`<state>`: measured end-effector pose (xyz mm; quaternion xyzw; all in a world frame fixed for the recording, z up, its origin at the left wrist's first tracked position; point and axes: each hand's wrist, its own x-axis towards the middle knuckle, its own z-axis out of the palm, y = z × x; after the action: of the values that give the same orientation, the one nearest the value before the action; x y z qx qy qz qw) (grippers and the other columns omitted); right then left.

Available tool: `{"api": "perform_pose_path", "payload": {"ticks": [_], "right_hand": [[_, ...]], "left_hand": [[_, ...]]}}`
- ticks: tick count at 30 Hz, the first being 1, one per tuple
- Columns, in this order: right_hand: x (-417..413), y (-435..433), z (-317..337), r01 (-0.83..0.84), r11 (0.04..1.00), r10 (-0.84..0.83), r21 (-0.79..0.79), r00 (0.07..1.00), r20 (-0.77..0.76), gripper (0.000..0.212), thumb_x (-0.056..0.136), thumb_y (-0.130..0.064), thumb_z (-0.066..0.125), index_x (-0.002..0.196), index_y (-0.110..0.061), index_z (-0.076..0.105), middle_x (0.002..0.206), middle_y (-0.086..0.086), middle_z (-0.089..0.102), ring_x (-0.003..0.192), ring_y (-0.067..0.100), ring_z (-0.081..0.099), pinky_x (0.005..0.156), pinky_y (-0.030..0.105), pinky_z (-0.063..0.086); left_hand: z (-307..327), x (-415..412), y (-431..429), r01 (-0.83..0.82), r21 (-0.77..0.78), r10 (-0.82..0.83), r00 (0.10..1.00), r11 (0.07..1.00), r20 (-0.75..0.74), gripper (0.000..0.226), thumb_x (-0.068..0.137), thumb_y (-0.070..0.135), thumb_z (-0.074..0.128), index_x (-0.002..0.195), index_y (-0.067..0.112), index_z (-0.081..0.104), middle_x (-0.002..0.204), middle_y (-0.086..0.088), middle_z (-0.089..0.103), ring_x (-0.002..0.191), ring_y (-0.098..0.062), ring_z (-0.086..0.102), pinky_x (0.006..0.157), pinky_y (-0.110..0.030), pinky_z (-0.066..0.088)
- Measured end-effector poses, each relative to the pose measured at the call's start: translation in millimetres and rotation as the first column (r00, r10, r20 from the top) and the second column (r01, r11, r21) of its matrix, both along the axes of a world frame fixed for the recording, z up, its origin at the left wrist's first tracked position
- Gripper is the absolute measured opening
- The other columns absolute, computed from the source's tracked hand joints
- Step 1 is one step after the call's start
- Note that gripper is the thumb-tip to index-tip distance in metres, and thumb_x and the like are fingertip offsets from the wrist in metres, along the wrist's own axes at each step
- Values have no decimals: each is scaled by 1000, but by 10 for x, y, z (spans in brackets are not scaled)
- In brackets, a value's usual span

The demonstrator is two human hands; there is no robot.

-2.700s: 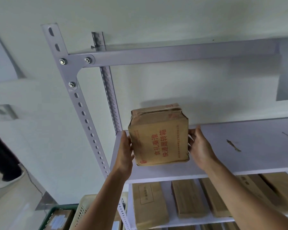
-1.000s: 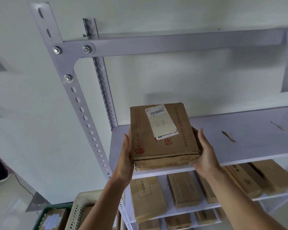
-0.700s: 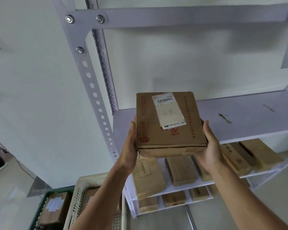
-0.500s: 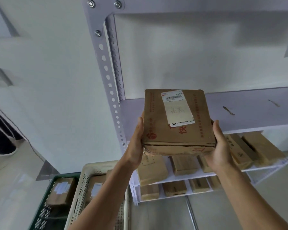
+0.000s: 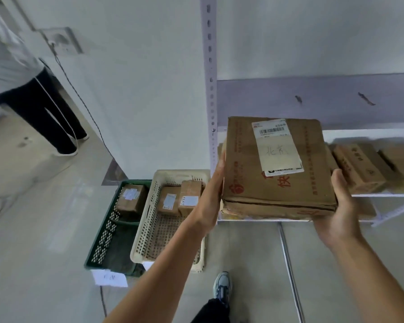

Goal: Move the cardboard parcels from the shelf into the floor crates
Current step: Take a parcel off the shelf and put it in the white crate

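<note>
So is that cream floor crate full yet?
No, partly filled: the cream crate holds two cardboard parcels at its far end; its visible mesh bottom is otherwise bare.

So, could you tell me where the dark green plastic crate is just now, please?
In the head view, the dark green plastic crate sits on the floor, lower left, right beside the cream plastic crate, holding one cardboard parcel.

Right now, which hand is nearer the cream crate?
Left. The left hand presses the parcel on its left side, over the cream crate and its right rim; the right hand holds the parcel's opposite side.
</note>
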<state>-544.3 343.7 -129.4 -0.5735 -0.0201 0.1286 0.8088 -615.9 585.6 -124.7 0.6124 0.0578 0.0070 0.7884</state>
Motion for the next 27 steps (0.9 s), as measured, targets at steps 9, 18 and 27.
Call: {"api": "perform_pose_path", "payload": {"ticks": [9,18,27], "right_hand": [[-678,675,-613,-165,986,159,-30,978,-136,52,108,-59,41,145,-29,63,139,10,70,121,29,71,76,31,64],[-799,2060,-1786,-328,934,238,-145,870,-432,66,101,-66,38,145,-24,61,137,12,71,123,33,69,87,42,59],[-569,3484,-3621,-476,849,217,-228,708,-673,72,91,-81,36,145,-41,60,137,-9,72,137,15,58,123,53,35]], "left_hand": [[-621,-902,544,-194,-41,177,950,980,-255,66,110,62,28,161,26,49,151,-6,66,141,-26,62,120,-52,48],[-1757,-1145,1891,-308,69,304,834,949,-460,85,84,90,44,156,46,51,159,-7,50,148,-31,50,120,-57,45],[-3491,-722,3336,-182,252,308,661,951,-685,54,111,61,34,157,34,44,133,5,54,121,-17,62,90,-34,63]]}}
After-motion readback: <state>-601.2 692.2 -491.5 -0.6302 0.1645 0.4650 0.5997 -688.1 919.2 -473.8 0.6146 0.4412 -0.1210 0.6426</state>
